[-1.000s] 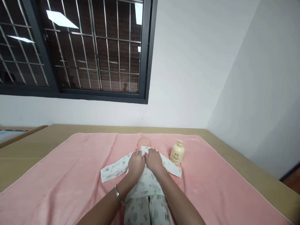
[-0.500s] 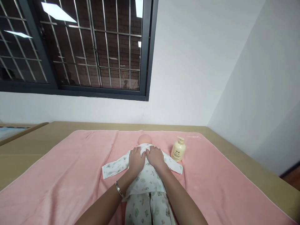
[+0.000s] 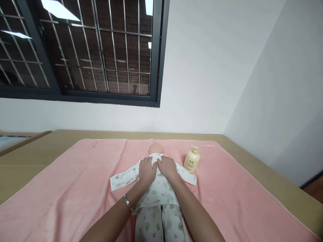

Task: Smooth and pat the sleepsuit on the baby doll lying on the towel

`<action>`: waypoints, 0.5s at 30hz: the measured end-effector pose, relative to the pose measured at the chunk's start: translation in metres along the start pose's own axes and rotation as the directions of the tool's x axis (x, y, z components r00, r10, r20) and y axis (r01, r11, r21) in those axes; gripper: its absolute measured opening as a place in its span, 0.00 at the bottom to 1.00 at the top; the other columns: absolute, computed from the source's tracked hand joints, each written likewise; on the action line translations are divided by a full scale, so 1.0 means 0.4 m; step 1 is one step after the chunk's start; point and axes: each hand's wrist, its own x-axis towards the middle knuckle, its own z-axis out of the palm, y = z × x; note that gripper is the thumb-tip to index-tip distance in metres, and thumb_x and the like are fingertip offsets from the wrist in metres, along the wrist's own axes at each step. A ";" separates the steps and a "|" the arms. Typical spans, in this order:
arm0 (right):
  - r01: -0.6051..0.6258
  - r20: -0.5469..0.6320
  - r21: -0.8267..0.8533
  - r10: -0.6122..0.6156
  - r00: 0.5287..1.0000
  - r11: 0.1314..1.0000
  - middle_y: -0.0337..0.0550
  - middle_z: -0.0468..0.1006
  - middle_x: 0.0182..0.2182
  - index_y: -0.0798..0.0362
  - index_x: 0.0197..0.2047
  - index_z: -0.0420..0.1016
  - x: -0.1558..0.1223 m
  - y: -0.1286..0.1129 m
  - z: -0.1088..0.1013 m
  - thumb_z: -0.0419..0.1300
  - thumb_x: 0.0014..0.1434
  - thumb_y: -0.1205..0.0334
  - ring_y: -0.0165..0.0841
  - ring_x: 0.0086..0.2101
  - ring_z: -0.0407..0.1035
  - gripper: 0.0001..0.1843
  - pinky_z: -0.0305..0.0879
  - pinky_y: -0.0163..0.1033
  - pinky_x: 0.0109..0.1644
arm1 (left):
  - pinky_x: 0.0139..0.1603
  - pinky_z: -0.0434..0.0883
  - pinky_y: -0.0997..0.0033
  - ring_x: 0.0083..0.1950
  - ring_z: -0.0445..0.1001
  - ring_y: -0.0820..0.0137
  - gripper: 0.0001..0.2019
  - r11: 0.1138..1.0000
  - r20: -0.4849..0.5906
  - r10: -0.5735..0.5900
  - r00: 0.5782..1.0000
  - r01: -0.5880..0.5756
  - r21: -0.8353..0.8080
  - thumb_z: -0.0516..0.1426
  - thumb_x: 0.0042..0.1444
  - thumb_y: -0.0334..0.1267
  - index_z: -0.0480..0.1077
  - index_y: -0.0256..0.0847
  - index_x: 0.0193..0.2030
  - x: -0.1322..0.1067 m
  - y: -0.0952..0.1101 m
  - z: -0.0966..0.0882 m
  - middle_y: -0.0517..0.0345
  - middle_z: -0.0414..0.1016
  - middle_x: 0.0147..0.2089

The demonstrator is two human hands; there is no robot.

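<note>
A baby doll (image 3: 158, 193) in white printed pyjamas lies on a pink blanket (image 3: 83, 188), its bald head at the far end and its sleeves spread to both sides. Flat on the left half of its upper body rests my left hand (image 3: 147, 171), fingers stretched out, a silver bangle on the wrist. My right hand (image 3: 167, 168) lies the same way on the right half, its thumb close to the left one. Both palms cover part of the doll's shirt. Beside the doll's right-hand sleeve stands a pale yellow pump bottle (image 3: 192, 159), apart from my hands.
Under the blanket is a wooden tabletop (image 3: 30, 158) whose back edge meets a white wall (image 3: 196, 74). A dark-framed window (image 3: 101, 50) with metal bars is set in the wall at upper left. Another wall (image 3: 290, 101) borders the right side.
The view has tilted very slightly, so the scene sits a little higher. Both hands stay in place on the doll.
</note>
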 end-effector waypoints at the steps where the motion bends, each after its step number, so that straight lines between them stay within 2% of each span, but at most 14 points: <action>1: 0.008 0.010 0.012 -0.008 1.000 1.000 0.57 0.77 0.49 0.60 0.52 0.74 0.004 0.009 -0.006 0.44 0.68 0.51 0.42 0.49 0.70 0.25 0.56 0.43 0.54 | 0.61 0.62 0.57 0.58 0.69 0.59 0.17 1.000 -0.008 0.025 1.000 -0.025 0.002 0.47 0.64 0.38 0.69 0.37 0.55 -0.003 0.003 -0.001 0.46 0.73 0.55; 3: 0.029 0.024 0.034 -0.030 0.999 0.999 0.53 0.78 0.49 0.58 0.54 0.72 0.009 0.026 -0.019 0.45 0.68 0.48 0.39 0.48 0.71 0.26 0.58 0.39 0.51 | 0.60 0.63 0.59 0.57 0.69 0.60 0.17 0.997 -0.013 0.076 0.997 -0.076 0.000 0.45 0.65 0.36 0.70 0.38 0.54 -0.007 0.007 -0.005 0.47 0.74 0.54; 5: 0.050 0.026 0.034 -0.051 0.998 0.998 0.51 0.78 0.49 0.57 0.55 0.72 0.007 0.030 -0.027 0.44 0.68 0.48 0.38 0.47 0.71 0.26 0.59 0.37 0.49 | 0.58 0.64 0.60 0.56 0.70 0.60 0.17 0.997 0.000 0.081 0.997 -0.081 0.000 0.45 0.64 0.35 0.71 0.39 0.53 -0.005 0.007 -0.007 0.48 0.75 0.52; 10: 0.079 0.015 -0.043 -0.078 0.997 0.996 0.60 0.78 0.46 0.60 0.47 0.77 -0.033 -0.028 -0.015 0.45 0.68 0.60 0.44 0.49 0.69 0.21 0.56 0.43 0.54 | 0.57 0.65 0.58 0.55 0.71 0.57 0.20 0.999 0.036 -0.036 0.999 0.036 0.012 0.48 0.64 0.44 0.70 0.32 0.52 0.019 -0.013 -0.013 0.42 0.75 0.51; 13: 0.081 0.023 -0.070 -0.079 0.997 0.994 0.63 0.78 0.45 0.62 0.45 0.77 -0.050 -0.055 -0.008 0.47 0.65 0.66 0.46 0.49 0.69 0.18 0.56 0.45 0.55 | 0.57 0.65 0.59 0.53 0.72 0.58 0.19 1.000 0.052 -0.014 0.999 0.014 0.008 0.47 0.64 0.44 0.72 0.35 0.50 0.023 -0.021 -0.016 0.45 0.77 0.49; 15: 0.066 0.025 -0.068 -0.064 0.998 0.996 0.63 0.77 0.45 0.63 0.46 0.77 -0.044 -0.049 -0.012 0.46 0.66 0.64 0.46 0.49 0.69 0.20 0.56 0.46 0.55 | 0.56 0.66 0.61 0.52 0.72 0.60 0.16 1.000 0.057 0.013 0.998 -0.014 0.004 0.47 0.64 0.40 0.73 0.38 0.48 0.020 -0.019 -0.017 0.48 0.77 0.48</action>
